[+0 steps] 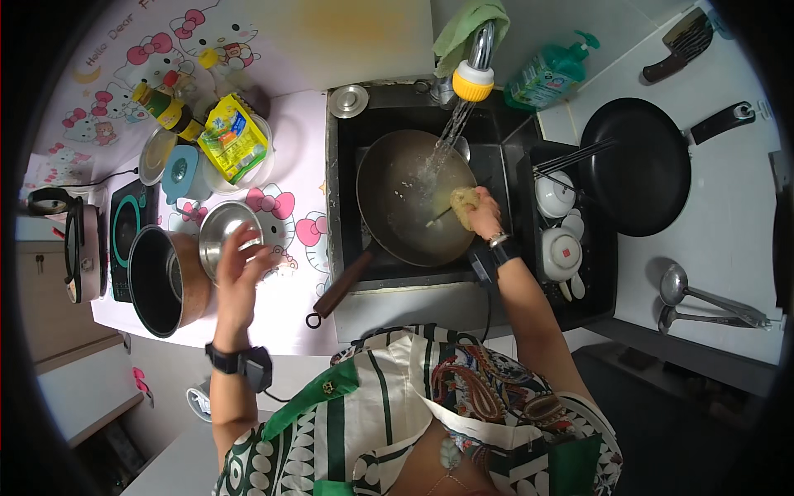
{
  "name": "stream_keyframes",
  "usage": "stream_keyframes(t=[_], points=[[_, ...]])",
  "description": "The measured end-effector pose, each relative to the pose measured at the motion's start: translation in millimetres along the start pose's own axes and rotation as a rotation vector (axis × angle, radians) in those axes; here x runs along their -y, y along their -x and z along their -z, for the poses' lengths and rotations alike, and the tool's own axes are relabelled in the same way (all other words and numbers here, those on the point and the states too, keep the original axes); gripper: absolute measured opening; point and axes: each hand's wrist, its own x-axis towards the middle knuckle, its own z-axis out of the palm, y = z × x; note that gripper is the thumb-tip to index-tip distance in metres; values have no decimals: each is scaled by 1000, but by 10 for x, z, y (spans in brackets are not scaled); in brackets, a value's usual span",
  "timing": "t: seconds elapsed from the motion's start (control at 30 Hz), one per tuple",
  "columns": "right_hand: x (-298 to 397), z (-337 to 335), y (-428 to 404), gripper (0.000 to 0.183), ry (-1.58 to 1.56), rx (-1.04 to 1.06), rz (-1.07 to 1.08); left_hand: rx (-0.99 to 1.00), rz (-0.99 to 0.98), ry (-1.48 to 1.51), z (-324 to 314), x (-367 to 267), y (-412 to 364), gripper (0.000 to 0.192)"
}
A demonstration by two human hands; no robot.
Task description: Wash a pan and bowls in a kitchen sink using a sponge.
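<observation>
Water runs from the faucet [472, 87] into a wok [403, 217] that lies in the black sink [518, 124], its wooden handle [343, 282] sticking out over the front left edge. My right hand [486, 214] grips a yellowish scrubbing sponge [462, 204] at the wok's right inner side. A thin stick-like thing shows in the wok by the sponge. My left hand [239, 266] is raised, empty with fingers apart, above the counter, over a stainless steel bowl [218, 232]. Cloudy water and small bits show in the wok.
Left of the sink are a dark-lined pot [167, 282], an induction cooktop [127, 223], a yellow packet [234, 141] and a sauce bottle [167, 115]. On the right, a rack holds white bowls [561, 253]; a frying pan [639, 167], ladles [674, 285] and a cleaver [685, 40] hang. Soap bottle [549, 74] stands behind.
</observation>
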Motion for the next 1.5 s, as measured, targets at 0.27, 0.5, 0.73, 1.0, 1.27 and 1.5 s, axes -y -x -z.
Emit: stream_keyframes(t=[0.27, 0.5, 0.73, 1.0, 1.27, 1.5], points=[[201, -370, -220, 72, 259, 629, 162, 528, 270, 85, -1291, 83, -600, 45], [171, -585, -579, 77, 274, 700, 22, 511, 571, 106, -1850, 697, -1075, 43], [340, -545, -551, 71, 16, 737, 116, 368, 605, -26, -2021, 1305, -1445, 40], [603, 249, 36, 65, -479, 662, 331, 417, 755, 120, -2184, 994, -1295, 30], [574, 417, 295, 54, -710, 510, 431, 665, 374, -78, -2217, 1006, -1203, 30], [666, 874, 540, 53, -418, -50, 467, 498, 398, -5, -2122, 738, -1329, 19]])
